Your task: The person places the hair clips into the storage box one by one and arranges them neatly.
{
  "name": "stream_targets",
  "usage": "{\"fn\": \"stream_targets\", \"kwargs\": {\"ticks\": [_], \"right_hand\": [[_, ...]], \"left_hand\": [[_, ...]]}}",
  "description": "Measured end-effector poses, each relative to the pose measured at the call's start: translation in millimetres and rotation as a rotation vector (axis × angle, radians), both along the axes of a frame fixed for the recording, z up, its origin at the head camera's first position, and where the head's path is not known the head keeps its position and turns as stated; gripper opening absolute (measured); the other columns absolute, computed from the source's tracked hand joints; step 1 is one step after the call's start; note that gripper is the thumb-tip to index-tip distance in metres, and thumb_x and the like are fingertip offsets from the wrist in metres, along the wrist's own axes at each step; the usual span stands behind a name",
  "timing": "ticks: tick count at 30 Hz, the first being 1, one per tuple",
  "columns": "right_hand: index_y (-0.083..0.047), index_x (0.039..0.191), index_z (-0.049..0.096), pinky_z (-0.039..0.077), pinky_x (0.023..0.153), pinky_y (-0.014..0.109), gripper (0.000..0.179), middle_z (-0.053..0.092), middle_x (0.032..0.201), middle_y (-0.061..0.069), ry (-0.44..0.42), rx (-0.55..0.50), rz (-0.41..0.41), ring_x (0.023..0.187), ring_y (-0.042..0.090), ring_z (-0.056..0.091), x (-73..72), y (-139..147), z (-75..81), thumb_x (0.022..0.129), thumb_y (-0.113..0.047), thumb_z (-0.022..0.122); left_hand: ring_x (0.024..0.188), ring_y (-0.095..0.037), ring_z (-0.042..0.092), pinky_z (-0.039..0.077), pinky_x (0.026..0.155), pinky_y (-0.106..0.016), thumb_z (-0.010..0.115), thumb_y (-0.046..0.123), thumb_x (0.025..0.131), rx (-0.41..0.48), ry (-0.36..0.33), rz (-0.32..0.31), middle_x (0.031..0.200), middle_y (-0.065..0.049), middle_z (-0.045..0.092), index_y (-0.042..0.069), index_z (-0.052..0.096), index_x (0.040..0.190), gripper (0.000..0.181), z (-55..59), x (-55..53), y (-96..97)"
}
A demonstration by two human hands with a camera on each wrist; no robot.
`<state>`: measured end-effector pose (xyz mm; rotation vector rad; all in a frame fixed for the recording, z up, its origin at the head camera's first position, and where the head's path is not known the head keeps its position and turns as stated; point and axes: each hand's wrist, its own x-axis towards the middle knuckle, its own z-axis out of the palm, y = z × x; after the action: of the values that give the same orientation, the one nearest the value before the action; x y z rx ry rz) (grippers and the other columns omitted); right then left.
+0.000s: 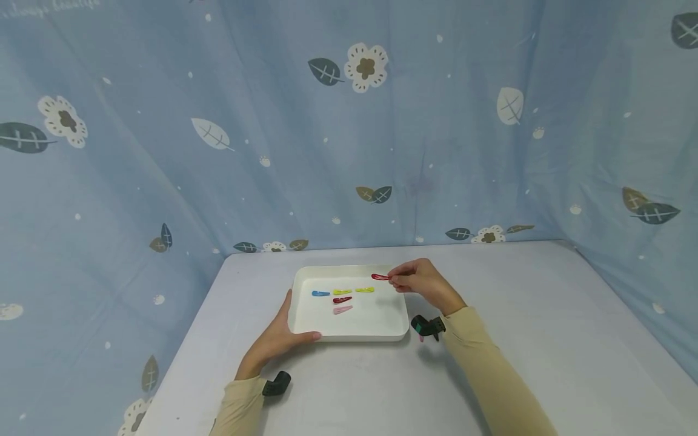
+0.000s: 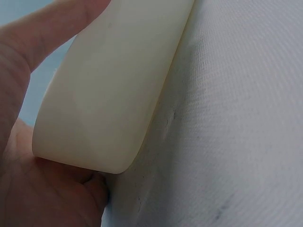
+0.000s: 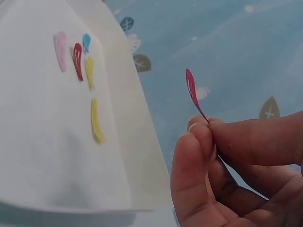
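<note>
My right hand [image 1: 422, 282] pinches the end of a red snap hair clip [image 1: 380, 277] between thumb and fingertips, above the tray's back right part. In the right wrist view the held clip points upward, its tip free. My left hand [image 1: 280, 336] holds the front left corner of the white tray [image 1: 376, 321], thumb along the front wall and fingers along the left side. On the tray floor lie a blue hair clip [image 1: 320, 293], two yellow hair clips [image 3: 96, 120], another red hair clip [image 1: 342, 300] and a pink hair clip [image 1: 342, 309].
The tray stands on a white-covered table [image 1: 349, 387]. Behind it hangs a blue curtain [image 1: 425, 139] with leaves and flowers. A small pink thing [image 1: 421, 338] shows on the table, partly hidden by the black camera [image 1: 427, 326] on the right wrist.
</note>
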<state>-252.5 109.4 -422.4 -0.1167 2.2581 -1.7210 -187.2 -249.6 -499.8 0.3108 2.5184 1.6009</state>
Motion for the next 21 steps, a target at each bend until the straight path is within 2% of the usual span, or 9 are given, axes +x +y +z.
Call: {"fn": "stream_targets", "kwargs": {"ticks": [6,15,21], "right_hand": [[0.011,0.118,0.07,0.061,0.08,0.025,0.024,0.075,0.112,0.021,-0.031,-0.015,0.009,0.086,0.013,0.073,-5.7,-11,-3.3,0.097,-0.001,0.067],[0.007,0.115,0.073,0.061,0.078,0.025,0.02,0.075,0.109,0.017,-0.066,0.012,-0.008,0.097,0.025,0.074,-10.5,-27,-6.7,0.097,0.0,0.067],[0.006,0.113,0.075,0.06,0.074,0.024,0.019,0.075,0.107,0.017,-0.071,0.031,-0.011,0.092,0.022,0.073,-13.6,-34,-9.7,0.097,0.0,0.067]], "left_hand": [[0.146,-0.028,0.042,0.028,0.119,-0.06,0.095,0.029,0.074,-0.004,-0.008,0.014,0.168,-0.003,0.034,0.026,-0.002,0.167,0.134,-0.2,0.7,-0.1],[0.146,-0.028,0.042,0.027,0.12,-0.059,0.095,0.03,0.074,0.009,0.001,0.002,0.167,-0.003,0.035,0.027,-0.001,0.167,0.134,-0.8,0.7,0.0],[0.146,-0.028,0.042,0.027,0.12,-0.059,0.095,0.03,0.073,0.008,-0.001,0.006,0.167,-0.003,0.035,0.026,-0.001,0.167,0.134,-0.4,0.6,0.0]]}}
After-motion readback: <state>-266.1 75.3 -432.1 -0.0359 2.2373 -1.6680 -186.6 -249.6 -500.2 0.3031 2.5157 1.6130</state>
